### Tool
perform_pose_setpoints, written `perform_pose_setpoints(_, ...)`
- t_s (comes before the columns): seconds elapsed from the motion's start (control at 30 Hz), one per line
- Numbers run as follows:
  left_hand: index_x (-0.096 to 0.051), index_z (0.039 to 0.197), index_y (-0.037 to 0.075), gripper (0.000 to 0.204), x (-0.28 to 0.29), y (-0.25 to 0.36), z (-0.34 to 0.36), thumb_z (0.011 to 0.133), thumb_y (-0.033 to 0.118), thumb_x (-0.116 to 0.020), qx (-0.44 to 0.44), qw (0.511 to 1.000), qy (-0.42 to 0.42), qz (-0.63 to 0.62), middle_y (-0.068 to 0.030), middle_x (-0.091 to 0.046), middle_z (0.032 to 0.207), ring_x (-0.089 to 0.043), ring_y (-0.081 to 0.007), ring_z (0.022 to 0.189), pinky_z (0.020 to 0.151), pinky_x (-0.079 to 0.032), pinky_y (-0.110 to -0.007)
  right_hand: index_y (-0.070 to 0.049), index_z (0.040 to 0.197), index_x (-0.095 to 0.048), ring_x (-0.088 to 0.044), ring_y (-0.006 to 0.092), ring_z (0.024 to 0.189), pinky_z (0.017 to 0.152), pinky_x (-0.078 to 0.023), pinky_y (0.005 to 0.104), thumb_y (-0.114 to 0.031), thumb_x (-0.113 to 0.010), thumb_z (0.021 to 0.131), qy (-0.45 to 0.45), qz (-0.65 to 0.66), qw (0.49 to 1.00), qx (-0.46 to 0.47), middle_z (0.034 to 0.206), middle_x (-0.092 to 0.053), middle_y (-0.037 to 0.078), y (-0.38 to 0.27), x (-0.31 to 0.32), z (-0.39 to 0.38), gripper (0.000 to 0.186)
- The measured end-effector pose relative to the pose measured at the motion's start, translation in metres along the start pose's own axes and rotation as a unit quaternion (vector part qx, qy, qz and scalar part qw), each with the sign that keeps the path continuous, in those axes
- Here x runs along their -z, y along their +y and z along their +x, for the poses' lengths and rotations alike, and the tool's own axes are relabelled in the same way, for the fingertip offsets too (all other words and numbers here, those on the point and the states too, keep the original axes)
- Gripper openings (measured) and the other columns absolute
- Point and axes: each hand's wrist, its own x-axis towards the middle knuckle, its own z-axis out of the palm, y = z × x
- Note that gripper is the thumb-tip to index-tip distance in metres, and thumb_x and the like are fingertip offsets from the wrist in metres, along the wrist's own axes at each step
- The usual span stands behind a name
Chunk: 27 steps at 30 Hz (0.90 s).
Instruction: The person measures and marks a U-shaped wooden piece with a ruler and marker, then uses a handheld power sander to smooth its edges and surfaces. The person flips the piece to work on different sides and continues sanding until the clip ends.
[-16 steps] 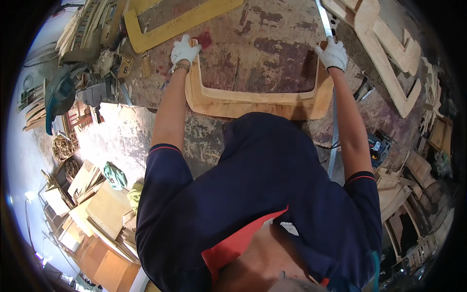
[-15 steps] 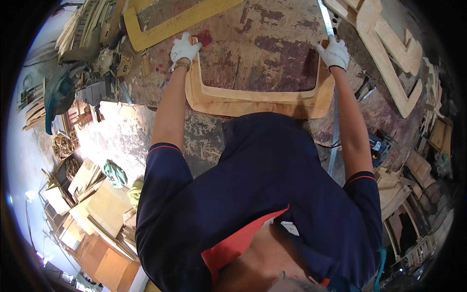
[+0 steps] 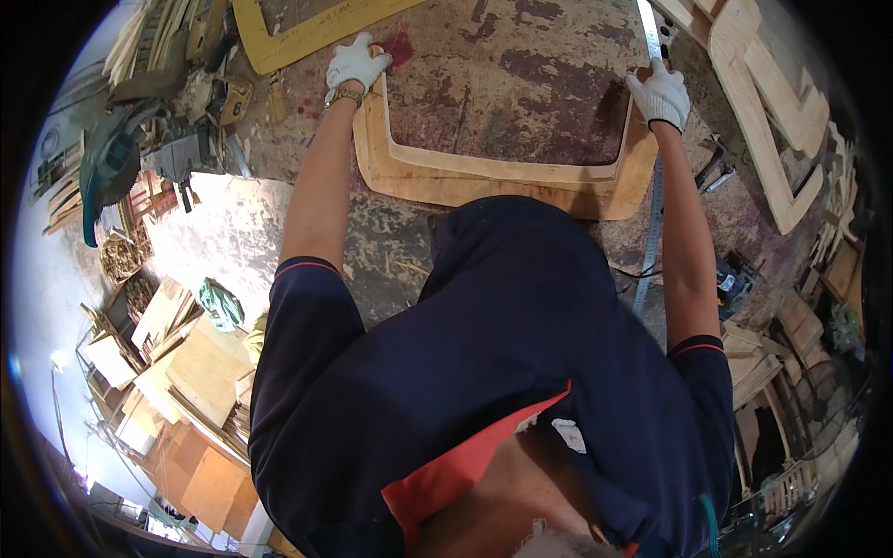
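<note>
A U-shaped wooden frame (image 3: 502,191) lies on the worn workbench (image 3: 456,102), its curved base toward me and its two arms pointing away. A paler, thinner wooden strip runs along its inner edge. My left hand (image 3: 356,67), in a white knit glove, is closed around the tip of the left arm. The gloved right hand (image 3: 659,95) grips the tip of the right arm, its fingers partly hidden from view. Beside that hand a long metal ruler (image 3: 650,237) passes under my right forearm.
A yellow angled template (image 3: 321,33) lies at the far left of the bench. Further left are a circular saw (image 3: 112,172) and stacked strips. Pale wooden frame parts (image 3: 758,121) pile up at right, near hand tools (image 3: 714,172) and a jigsaw (image 3: 735,284). Boards (image 3: 200,372) lean at lower left.
The view has shifted slightly, so the bench things at right sit further right in the picture. Both hands keep their hold on the frame's tips; the frame shows no clear movement on the bench.
</note>
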Motion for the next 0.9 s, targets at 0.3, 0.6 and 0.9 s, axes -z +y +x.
perform_pose_setpoints(0.3, -0.059, 0.149, 0.026, 0.073, 0.003, 0.007, -0.007, 0.086, 0.061, -0.071, 0.013, 1.000, -0.020, 0.010, -0.0326, -0.061, 0.139, -0.065, -0.0501, 0.125, 0.105, -0.053, -0.056, -0.023, 0.144, -0.065, -0.070, 0.0426, 0.117, 0.095, -0.058, 0.0543, -0.063, -0.073, 0.090, 0.038, 0.009, 0.999, 0.020, 0.128, -0.067, 0.024, 0.004, -0.011, 0.000, 0.068)
perform_pose_setpoints(0.6, -0.045, 0.160, 0.016, 0.095, 0.009, 0.003, -0.016, 0.084, 0.066, -0.074, -0.002, 1.000, 0.021, -0.015, -0.0328, -0.051, 0.151, -0.060, -0.0528, 0.132, 0.109, -0.050, -0.057, -0.015, 0.158, -0.049, -0.062, 0.0453, 0.131, 0.108, -0.053, 0.0518, -0.066, -0.073, 0.088, 0.100, 0.136, 0.985, 0.043, 0.145, -0.059, 0.029, 0.043, 0.041, -0.050, 0.090)
perform_pose_setpoints(0.9, -0.069, 0.126, 0.009, 0.058, -0.019, 0.140, -0.115, 0.085, 0.048, -0.081, -0.396, 0.879, 0.265, -0.037, -0.0198, -0.070, 0.120, -0.068, -0.0381, 0.115, 0.099, -0.055, -0.051, -0.013, 0.143, -0.063, -0.068, 0.0353, 0.121, 0.099, -0.057, 0.0440, -0.044, -0.070, 0.100, 0.479, 0.054, 0.869, -0.111, 0.139, -0.066, 0.019, 0.261, 0.271, -0.281, 0.053)
